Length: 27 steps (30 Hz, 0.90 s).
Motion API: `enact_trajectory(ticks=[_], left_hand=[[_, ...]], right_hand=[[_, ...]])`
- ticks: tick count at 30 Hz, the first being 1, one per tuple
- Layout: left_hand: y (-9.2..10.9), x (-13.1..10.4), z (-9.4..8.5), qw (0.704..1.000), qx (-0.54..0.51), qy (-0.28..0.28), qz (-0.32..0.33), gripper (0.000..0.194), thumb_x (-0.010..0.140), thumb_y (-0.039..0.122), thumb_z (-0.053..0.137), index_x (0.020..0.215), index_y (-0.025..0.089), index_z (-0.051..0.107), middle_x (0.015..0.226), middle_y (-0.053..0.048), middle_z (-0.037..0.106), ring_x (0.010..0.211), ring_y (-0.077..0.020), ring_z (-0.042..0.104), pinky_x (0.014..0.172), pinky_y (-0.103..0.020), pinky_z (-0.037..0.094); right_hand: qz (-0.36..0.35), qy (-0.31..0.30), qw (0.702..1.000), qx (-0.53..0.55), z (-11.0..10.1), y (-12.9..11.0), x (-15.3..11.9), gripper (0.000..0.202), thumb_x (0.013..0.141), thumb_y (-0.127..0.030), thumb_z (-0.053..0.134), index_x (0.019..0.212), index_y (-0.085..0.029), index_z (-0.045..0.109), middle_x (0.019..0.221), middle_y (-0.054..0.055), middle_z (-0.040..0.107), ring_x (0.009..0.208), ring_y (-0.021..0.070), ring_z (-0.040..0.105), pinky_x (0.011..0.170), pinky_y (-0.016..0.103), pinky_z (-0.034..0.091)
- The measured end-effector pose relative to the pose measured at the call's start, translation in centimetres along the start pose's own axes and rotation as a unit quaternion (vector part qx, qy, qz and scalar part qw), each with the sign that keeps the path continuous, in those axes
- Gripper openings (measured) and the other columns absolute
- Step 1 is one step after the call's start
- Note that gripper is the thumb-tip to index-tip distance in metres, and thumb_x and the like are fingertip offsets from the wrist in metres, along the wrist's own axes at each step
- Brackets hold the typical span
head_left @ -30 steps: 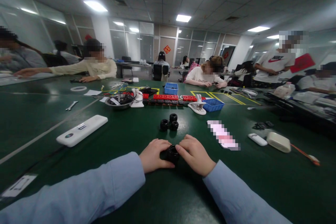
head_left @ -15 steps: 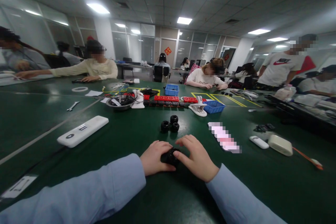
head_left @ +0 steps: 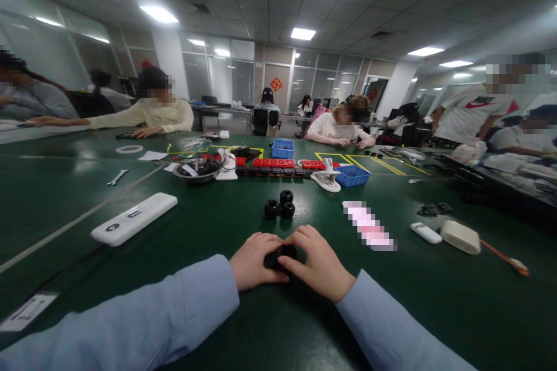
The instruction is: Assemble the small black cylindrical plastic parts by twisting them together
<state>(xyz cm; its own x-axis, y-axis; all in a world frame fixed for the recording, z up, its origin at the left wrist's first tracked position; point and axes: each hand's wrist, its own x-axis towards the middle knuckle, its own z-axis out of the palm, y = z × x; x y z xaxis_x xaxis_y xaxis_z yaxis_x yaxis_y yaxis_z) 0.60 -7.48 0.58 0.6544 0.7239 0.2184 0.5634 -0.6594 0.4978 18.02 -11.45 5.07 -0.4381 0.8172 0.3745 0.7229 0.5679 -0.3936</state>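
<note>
Evidently the handling of one black wheel (head_left: 287,251) is unfinished, since both hands are on it at the near middle of the green table (head_left: 278,330): the left hand (head_left: 256,259) curls partly closed around its left side, while the right hand (head_left: 319,262) is half-curled, thumb and forefinger gripping it. Three similar wheels (head_left: 272,207) stand grouped just beyond; whether they are finished or waiting, I cannot tell. Farther off are two blue bins (head_left: 353,176), two white clips (head_left: 327,178) and one wrench (head_left: 116,177).

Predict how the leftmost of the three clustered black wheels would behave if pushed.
The leftmost wheel may roll, given its rounded sides. Glossy highlights suggest it could be slippery. Pushed right, it would probably bump the neighbouring wheels beside it.
</note>
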Motion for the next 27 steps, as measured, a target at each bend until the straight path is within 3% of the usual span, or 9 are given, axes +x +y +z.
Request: enact_trajectory(ticks=[21, 27], left_hand=[[-0.08, -0.04, -0.04, 1.0, 0.003, 0.0, 0.001, 0.06, 0.061, 0.047, 0.073, 0.112, 0.021, 0.056, 0.113, -0.005, 0.058, 0.108, -0.0256, 0.049, 0.098, -0.044, 0.03], [0.09, -0.07, -0.14, 1.0, 0.012, 0.011, 0.003, 0.051, 0.061, 0.049, 0.072, 0.101, 0.021, 0.061, 0.103, -0.004, 0.06, 0.098, -0.0236, 0.052, 0.087, -0.038, 0.039]], right_hand=[[0.016, -0.013, 1.0, 0.006, -0.02, -0.24, 0.09, 0.013, 0.075, -0.022, 0.064, 0.085, -0.016, 0.058, 0.084, 0.004, 0.055, 0.084, 0.0195, 0.049, 0.073, 0.033, 0.042], [0.011, -0.013, 1.0, 0.012, 0.18, 0.02, 0.11, 0.014, 0.074, -0.022, 0.065, 0.086, -0.017, 0.058, 0.085, 0.004, 0.055, 0.084, 0.0197, 0.049, 0.072, 0.033, 0.041]])
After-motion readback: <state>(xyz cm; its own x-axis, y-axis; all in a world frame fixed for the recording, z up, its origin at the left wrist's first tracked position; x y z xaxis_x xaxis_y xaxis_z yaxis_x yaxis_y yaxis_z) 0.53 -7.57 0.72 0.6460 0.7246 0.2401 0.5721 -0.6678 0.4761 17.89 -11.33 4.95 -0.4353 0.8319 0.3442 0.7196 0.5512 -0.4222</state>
